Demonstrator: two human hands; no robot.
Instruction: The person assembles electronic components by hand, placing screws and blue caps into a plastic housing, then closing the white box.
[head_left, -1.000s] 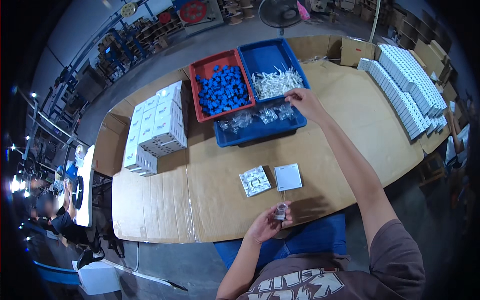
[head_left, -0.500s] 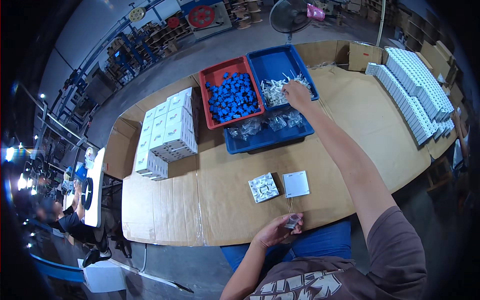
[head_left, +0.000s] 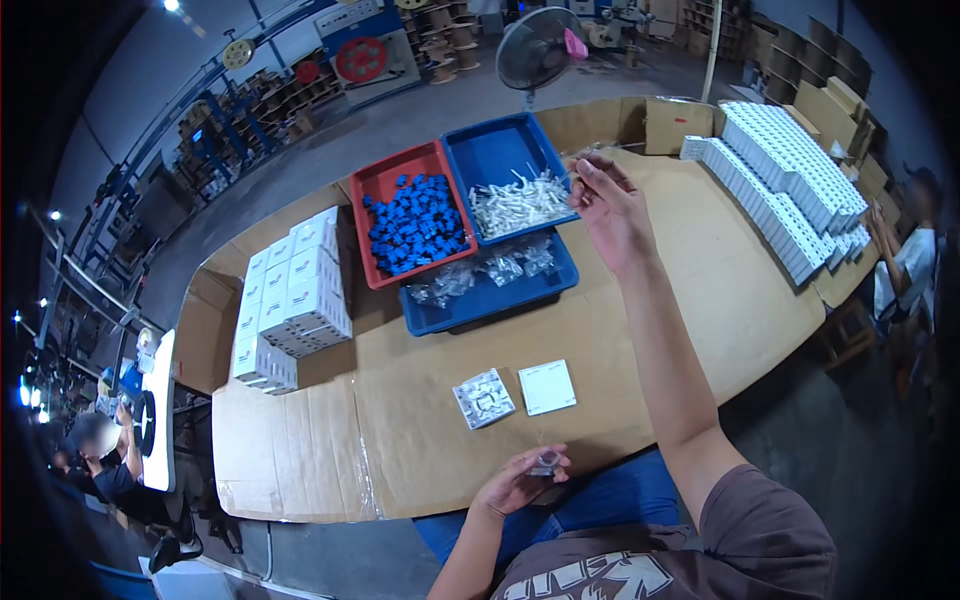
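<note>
My left hand [head_left: 508, 486] is closed around a small clear plastic bag [head_left: 546, 461] at the table's near edge. Beyond it on the cardboard lie a white square plastic box base [head_left: 483, 399] with a moulded inside and, to its right, a flat white square cover [head_left: 548, 387]. My right hand [head_left: 612, 215] is raised by the right rim of a blue tray [head_left: 495, 145] that holds many small white plastic parts [head_left: 520, 205]. Its thumb and fingers are pinched together. Whatever they hold is too small to make out.
Left of the blue tray, a red tray [head_left: 357, 225] holds blue clips [head_left: 420, 225]. In front, a lower blue tray [head_left: 490, 303] has clear bags [head_left: 505, 266]. White boxes [head_left: 300, 285] stand left; white pieces [head_left: 790, 185] are stacked right. Co-workers sit at both sides.
My right hand has come up out of the white parts and moved to the right of the tray's rim. The left hand keeps the clear bag. The whole view has shifted slightly.
</note>
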